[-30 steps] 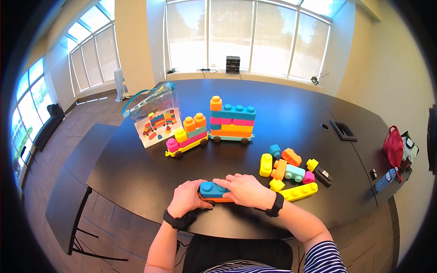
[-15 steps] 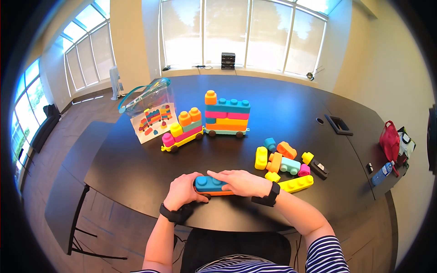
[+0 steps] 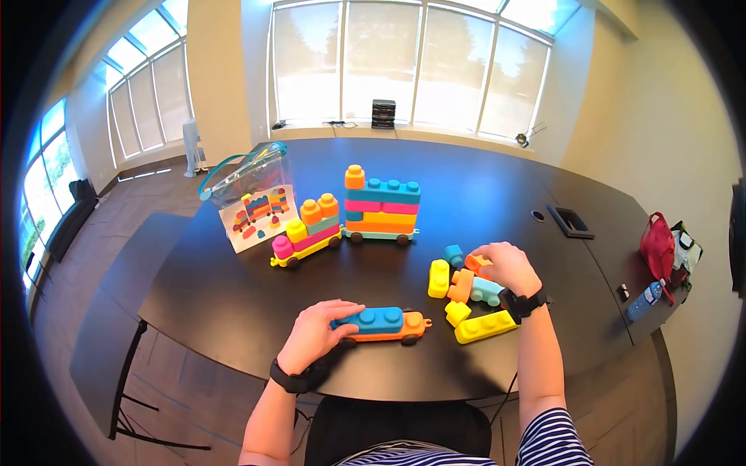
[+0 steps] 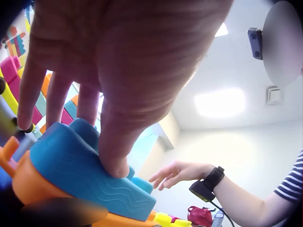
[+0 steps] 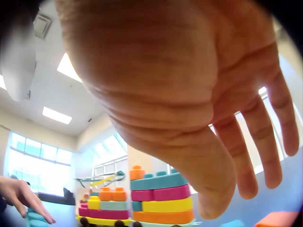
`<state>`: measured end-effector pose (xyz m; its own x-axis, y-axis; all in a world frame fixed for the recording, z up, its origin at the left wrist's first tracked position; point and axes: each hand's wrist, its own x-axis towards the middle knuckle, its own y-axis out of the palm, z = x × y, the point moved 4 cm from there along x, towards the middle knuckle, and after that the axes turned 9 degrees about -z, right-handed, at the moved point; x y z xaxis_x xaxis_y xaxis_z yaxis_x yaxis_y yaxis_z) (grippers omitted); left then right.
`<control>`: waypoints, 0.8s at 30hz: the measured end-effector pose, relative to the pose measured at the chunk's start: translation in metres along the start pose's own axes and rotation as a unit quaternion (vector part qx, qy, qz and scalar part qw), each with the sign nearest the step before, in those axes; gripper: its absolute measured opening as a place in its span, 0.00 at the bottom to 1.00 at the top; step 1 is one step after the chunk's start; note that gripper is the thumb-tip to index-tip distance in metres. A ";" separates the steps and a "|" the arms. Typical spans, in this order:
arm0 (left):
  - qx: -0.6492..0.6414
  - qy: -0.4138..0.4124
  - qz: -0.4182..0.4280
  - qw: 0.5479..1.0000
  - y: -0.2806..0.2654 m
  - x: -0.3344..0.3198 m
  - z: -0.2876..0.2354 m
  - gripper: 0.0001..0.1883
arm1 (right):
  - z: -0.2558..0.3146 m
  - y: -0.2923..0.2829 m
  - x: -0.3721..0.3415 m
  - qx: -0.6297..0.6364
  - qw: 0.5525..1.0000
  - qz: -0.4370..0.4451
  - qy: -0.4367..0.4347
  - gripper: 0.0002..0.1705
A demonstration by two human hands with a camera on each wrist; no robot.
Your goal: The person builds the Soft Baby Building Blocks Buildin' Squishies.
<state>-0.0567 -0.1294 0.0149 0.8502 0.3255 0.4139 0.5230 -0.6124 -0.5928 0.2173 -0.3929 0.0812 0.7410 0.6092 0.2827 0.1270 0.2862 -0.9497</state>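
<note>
My left hand holds the left end of a long blue toy block, thumb on the near side and fingers across the far side. That block sits on an orange wheeled base on the table. Over the loose blocks at the right, my right hand reaches down with spread fingers, close to an orange block that it partly hides. In the right wrist view the fingers hang relaxed with nothing between them. Beside that hand lie a blue block and a light teal block.
Farther back stand a yellow-based block wagon and a taller block wagon. A clear bag with a picture card is left of them. Yellow blocks and a long yellow block lie right of centre. A water bottle stands far right.
My right hand has left the blue block and moved right and away from me to the loose blocks. The left hand stays on the blue block, whose right end now shows.
</note>
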 end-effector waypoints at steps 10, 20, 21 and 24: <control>-0.027 -0.035 0.001 0.999 0.009 0.001 0.006 0.20 | 0.015 0.051 -0.045 0.038 0.998 0.007 -0.044 0.31; -0.026 -0.026 0.018 0.999 0.006 0.001 0.000 0.22 | 0.054 0.039 -0.066 0.378 0.914 -0.047 -0.138 0.36; -0.028 -0.018 0.020 0.999 0.006 0.001 0.000 0.22 | 0.059 0.038 -0.069 0.449 0.880 -0.037 -0.154 0.36; -0.039 -0.003 0.017 0.999 0.012 0.002 0.005 0.23 | 0.069 0.048 -0.070 0.363 0.910 -0.039 -0.196 0.31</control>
<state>-0.0486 -0.1321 0.0053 0.8680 0.3072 0.3902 0.4874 -0.6775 -0.5509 0.1256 -0.3711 0.0254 0.4389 0.7419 0.5069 -0.4045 0.6669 -0.6258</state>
